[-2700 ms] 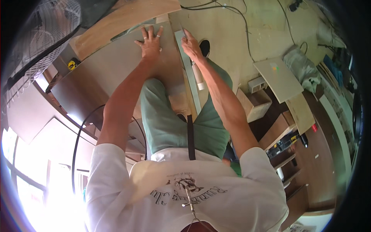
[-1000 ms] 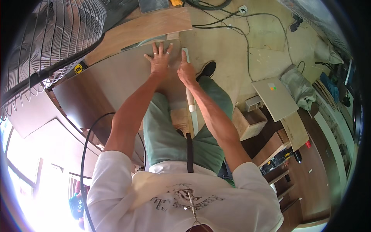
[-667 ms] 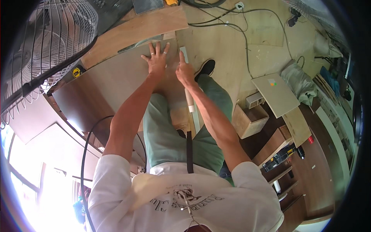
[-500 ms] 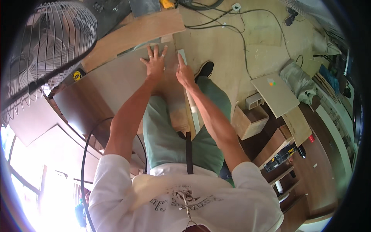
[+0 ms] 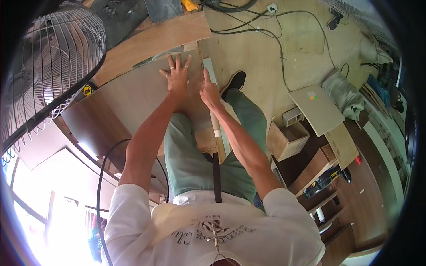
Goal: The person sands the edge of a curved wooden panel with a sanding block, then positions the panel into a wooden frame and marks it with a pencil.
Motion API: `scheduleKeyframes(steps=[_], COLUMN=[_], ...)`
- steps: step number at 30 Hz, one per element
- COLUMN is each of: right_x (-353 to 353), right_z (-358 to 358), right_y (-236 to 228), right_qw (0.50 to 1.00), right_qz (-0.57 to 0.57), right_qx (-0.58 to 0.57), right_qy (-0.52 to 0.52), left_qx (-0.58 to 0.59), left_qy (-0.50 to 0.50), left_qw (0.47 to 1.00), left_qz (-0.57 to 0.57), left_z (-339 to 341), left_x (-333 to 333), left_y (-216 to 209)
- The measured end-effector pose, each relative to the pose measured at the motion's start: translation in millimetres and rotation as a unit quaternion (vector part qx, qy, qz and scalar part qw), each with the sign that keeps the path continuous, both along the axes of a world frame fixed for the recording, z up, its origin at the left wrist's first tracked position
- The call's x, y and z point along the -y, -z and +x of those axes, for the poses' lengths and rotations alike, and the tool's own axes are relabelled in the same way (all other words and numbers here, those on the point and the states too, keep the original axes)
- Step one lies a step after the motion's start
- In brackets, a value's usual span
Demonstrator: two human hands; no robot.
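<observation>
Checking progress, we find the brown board (image 5: 142, 84) lying under the flat, spread left hand (image 5: 178, 80), the right hand (image 5: 210, 94) wrapped round a pale-handled tool (image 5: 215, 126) at the board's edge, work judged under way, finished and remaining portions indistinct.

Strong daylight is pouring in from the lower left, where the windows (image 5: 27, 190) are burning out to white and spreading haze. A cool glare is gleaming on the curved brown panel (image 5: 100, 117), while the white shirt (image 5: 257, 235) is catching a faint warm patch. The floor (image 5: 253, 57) is taking softer, even light; the gap beside the wooden box (image 5: 284, 145) is sinking into shadow. Fisheye distortion is bending straight edges, black vignetting is swallowing the corners, and the fingers (image 5: 178, 60) are appearing reasonably sharp.
</observation>
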State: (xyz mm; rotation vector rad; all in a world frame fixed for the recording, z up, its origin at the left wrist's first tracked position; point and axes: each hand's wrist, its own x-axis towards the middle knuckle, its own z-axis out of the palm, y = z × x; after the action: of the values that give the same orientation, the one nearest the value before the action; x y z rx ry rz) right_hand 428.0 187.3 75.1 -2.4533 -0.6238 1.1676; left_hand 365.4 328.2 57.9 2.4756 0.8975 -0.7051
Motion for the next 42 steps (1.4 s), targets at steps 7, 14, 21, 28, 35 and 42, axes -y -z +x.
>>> scheduleKeyframes(steps=[7,14,21,28,35,42], right_x=[1,14,23,28,31,46], right_z=[3,-10,-14,-17,-19,-33], right_y=[-1,-2,11,12,9,7], right_qw=[1.000,0.999,0.999,0.999,1.000,1.000], right_qz=[0.007,0.022,0.040,0.037,-0.004,-0.012], right_qx=[0.012,0.027,0.032,0.019,0.023,0.005], right_qy=[-0.014,-0.020,-0.013,0.016,0.003,0.011], left_qx=[-0.039,-0.026,-0.008,-0.001,0.008,0.024], left_qy=[-0.011,-0.004,-0.002,-0.001,-0.004,-0.001], left_qw=[0.999,1.000,1.000,1.000,1.000,1.000], left_qz=[-0.019,-0.004,0.000,0.000,-0.003,0.010], left_z=[2,-1,-6,0,0,-2], left_x=[-1,-1,1,1,2,5], left_y=[1,2,8,0,1,5])
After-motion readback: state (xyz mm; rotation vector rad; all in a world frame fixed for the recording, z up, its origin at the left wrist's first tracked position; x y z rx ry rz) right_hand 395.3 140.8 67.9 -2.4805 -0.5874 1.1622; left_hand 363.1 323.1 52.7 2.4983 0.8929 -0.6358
